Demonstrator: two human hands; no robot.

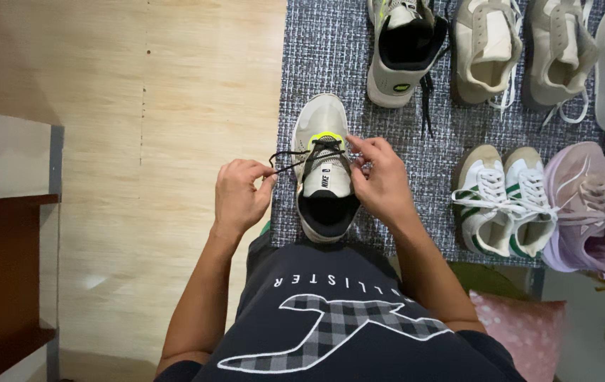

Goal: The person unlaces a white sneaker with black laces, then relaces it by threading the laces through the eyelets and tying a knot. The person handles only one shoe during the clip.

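Note:
A pale grey sneaker with a black lining, a neon-yellow eyelet tab and black laces stands on a grey woven mat, toe pointing away from me. My left hand pinches one lace end and pulls it out to the left of the shoe. My right hand grips the lace at the shoe's right side, fingers pressed against the eyelets. The tongue between my hands is visible; the lace under my right fingers is hidden.
Its matching sneaker sits at the back of the mat, laces loose. Beige shoes, a white pair with green stripes and pink sneakers fill the right side. Wooden floor lies left, a shelf unit far left.

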